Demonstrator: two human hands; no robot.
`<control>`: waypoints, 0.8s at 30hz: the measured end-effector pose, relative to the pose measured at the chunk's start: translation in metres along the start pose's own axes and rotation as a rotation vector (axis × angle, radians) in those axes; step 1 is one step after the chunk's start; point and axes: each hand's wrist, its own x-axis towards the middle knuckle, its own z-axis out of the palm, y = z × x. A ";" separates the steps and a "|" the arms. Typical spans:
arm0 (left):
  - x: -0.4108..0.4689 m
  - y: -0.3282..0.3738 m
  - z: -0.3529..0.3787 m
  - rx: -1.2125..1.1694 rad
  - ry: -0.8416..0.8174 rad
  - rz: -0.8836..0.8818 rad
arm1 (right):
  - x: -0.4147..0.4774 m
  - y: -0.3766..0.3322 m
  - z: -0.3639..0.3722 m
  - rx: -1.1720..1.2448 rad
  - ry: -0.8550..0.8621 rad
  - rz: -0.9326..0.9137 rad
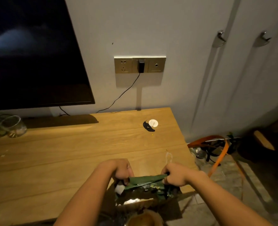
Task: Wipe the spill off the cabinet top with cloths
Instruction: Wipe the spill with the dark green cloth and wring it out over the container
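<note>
A dark green patterned cloth (144,180) is stretched between both hands at the front edge of the wooden cabinet top (69,152). My left hand (120,170) grips its left end and my right hand (175,175) grips its right end; the rest hangs down in front of the cabinet. A pale, ring-shaped wet mark (168,158) lies on the wood just beyond my right hand. Farther back, a black smear (148,126) sits beside a small white round lid (153,123).
A dark TV screen (33,54) fills the upper left, with a glass bowl (12,126) below it. A wall socket strip (139,65) holds a black plug and cable. Right of the cabinet, orange straps (219,154) and dark objects lie on the floor.
</note>
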 end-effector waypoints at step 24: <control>0.189 0.094 -0.163 -0.273 0.390 -0.030 | 0.214 0.109 -0.231 -0.026 -0.039 -0.098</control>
